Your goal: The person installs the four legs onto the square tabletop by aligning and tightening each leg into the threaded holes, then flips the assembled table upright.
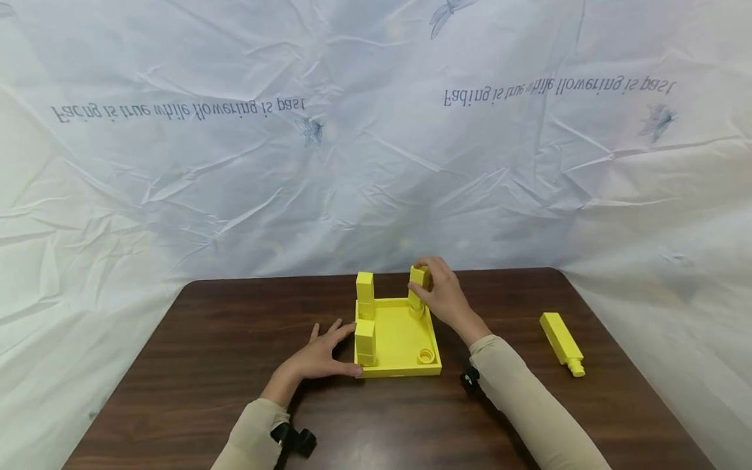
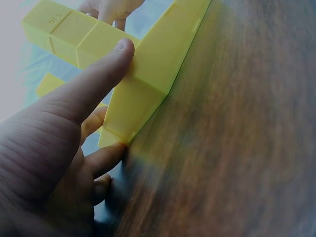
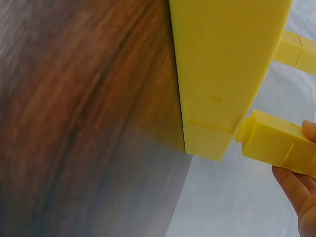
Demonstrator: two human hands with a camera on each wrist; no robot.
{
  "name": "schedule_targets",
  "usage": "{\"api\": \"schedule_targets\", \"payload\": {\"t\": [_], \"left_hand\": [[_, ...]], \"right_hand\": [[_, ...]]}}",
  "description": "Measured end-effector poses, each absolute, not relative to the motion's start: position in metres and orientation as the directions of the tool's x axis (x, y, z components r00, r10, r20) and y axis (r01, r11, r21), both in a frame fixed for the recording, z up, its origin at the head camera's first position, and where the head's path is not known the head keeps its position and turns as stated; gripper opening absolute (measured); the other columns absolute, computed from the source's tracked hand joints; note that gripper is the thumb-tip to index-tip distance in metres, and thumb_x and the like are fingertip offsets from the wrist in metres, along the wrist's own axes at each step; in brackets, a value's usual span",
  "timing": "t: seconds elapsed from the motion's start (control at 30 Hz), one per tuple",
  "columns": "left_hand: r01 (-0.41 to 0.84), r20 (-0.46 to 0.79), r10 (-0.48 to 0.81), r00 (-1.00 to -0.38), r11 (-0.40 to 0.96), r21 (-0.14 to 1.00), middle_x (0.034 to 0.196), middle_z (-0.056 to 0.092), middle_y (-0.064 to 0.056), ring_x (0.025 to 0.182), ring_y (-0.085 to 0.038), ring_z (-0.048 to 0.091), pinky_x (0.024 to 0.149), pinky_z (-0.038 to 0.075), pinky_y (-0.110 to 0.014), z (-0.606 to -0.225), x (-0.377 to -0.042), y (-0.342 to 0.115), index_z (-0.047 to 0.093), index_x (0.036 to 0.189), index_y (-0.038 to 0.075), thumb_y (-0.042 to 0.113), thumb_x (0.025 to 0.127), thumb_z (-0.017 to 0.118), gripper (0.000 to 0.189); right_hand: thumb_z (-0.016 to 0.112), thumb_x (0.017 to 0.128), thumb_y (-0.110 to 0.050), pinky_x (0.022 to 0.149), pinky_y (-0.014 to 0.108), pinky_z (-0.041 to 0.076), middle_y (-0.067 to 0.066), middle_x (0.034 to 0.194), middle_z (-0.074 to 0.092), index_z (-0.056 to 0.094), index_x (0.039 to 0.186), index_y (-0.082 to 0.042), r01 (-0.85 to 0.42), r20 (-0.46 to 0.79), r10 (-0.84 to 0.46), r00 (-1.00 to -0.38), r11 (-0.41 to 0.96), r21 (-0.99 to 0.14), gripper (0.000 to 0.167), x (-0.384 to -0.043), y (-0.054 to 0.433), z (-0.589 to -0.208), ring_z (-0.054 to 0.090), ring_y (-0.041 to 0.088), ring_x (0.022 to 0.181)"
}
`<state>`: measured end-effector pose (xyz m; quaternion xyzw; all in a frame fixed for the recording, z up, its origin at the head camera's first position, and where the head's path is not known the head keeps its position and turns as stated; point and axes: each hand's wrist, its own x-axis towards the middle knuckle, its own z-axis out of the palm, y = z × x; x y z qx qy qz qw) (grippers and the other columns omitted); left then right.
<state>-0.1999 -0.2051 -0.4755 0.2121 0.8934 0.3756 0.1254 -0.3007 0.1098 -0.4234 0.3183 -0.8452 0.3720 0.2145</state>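
Note:
A yellow tray-like base [image 1: 396,336] with a raised rim lies on the table. Square yellow legs stand upright at its back-left [image 1: 365,287] and front-left [image 1: 365,338] corners. My left hand [image 1: 314,356] grips the front-left corner, thumb on the front wall and fingers along the left side. At the back-right corner, my right hand [image 1: 446,294] pinches a third yellow leg [image 3: 276,140] near its top. That leg's narrower round end meets the base just inside the rim. In the front-right corner a round socket [image 1: 425,356] shows bare.
One loose yellow leg [image 1: 561,341] lies on the right of the dark wooden table [image 1: 235,352], its threaded-looking narrow end toward me. A wrinkled white sheet with printed lettering [image 1: 376,163] hangs behind the table's far edge and at its sides.

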Motion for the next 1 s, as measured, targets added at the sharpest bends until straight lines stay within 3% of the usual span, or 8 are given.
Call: {"api": "schedule_targets", "payload": {"t": [0.7, 1.0], "left_hand": [[0.286, -0.061, 0.474, -0.878, 0.624, 0.727, 0.171, 0.03, -0.012, 0.162, -0.036, 0.008, 0.122, -0.017, -0.067, -0.4772, -0.2032, -0.2051, 0.031, 0.168, 0.015, 0.056, 0.086, 0.085, 0.107], [0.279, -0.069, 0.472, -0.879, 0.626, 0.728, 0.171, 0.03, -0.012, 0.162, -0.036, 0.007, 0.122, -0.018, -0.066, -0.4767, -0.2027, -0.2051, 0.031, 0.168, 0.016, 0.056, 0.086, 0.085, 0.106]], "right_hand": [[0.081, 0.095, -0.008, 0.071, 0.04, 0.051, 0.018, 0.128, 0.059, 0.06, 0.128, -0.006, -0.67, 0.569, -0.372, -0.733, 0.541, -0.509, 0.039, -0.3016, 0.111, -0.4236, 0.054, 0.025, 0.089], [0.081, 0.095, -0.008, 0.066, 0.035, 0.049, 0.016, 0.121, 0.059, 0.06, 0.127, -0.006, -0.68, 0.576, -0.381, -0.723, 0.538, -0.498, 0.039, -0.3015, 0.1111, -0.4274, 0.051, 0.019, 0.079]]}}
